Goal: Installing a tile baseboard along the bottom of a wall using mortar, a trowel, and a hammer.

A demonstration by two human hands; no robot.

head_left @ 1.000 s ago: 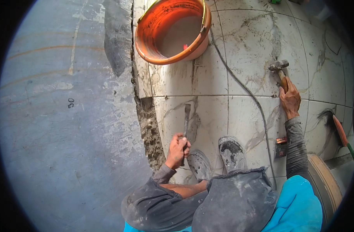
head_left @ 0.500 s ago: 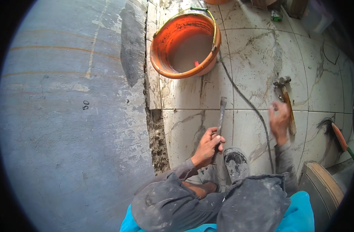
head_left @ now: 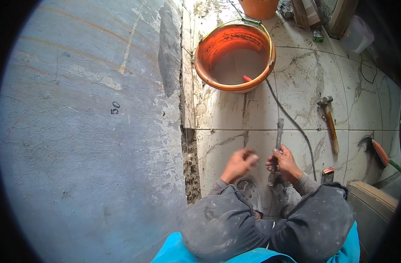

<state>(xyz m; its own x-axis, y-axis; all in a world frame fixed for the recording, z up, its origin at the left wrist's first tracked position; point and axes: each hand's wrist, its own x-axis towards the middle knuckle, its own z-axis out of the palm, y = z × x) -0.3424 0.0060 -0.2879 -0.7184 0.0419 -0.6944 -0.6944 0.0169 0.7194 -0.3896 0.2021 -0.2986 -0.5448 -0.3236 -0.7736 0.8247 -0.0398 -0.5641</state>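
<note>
My right hand (head_left: 288, 165) is wrapped round a flat metal chisel (head_left: 279, 131), whose blade end points away from me over the tiles. The chisel's lower end comes out below my fingers, above my shoes. Just left of it, my left hand (head_left: 240, 165) hovers, a little blurred, its fingers loosely bent and nothing visible in them. To the right, a hammer (head_left: 331, 127) with a wooden handle lies on the tiled floor. Along the foot of the wall, a strip of rough broken mortar (head_left: 192, 168) shows beside the tile edge.
An orange bucket (head_left: 200, 72) of greyish liquid stands ahead, a small red thing inside. A black cable (head_left: 292, 120) runs from it towards me. A small box (head_left: 327, 174), a brush (head_left: 380, 152) and a second orange bucket (head_left: 259, 9) stand around. The grey wall (head_left: 91, 144) borders the left.
The chisel has passed from my left hand to my right hand. My right hand has come away from beside the hammer. The view has shifted, and a small box shows by my right knee.
</note>
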